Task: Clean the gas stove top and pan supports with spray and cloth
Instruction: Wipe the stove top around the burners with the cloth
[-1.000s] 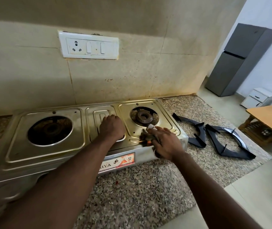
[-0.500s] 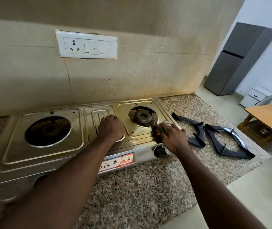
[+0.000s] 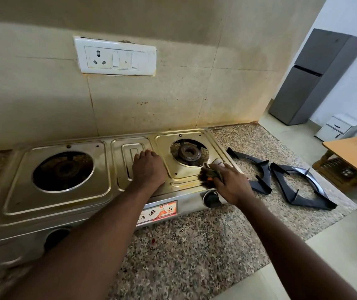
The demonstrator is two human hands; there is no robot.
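Observation:
A steel two-burner gas stove point(image 3: 21, 198) stands on the granite counter with both pan supports taken off. My left hand point(image 3: 149, 167) presses down on the raised middle panel, fingers bent at the knuckles. My right hand point(image 3: 229, 182) grips a crumpled, dirty cloth point(image 3: 211, 173) against the front right corner of the right burner tray, just in front of the right burner point(image 3: 189, 153). The two black pan supports point(image 3: 259, 169) point(image 3: 303, 189) lie flat on the counter to the stove's right. No spray bottle is in view.
A black knob point(image 3: 211, 199) sits on the stove front under my right hand. A switch plate point(image 3: 117, 56) is on the tiled wall behind. To the right are a grey fridge point(image 3: 311, 79), a small white drawer unit point(image 3: 337, 127) and a wooden table point(image 3: 355, 154).
My right hand with the cloth has slid from the tray's front edge, right and back toward the right corner beside the burner. My left hand has stayed on the middle panel.

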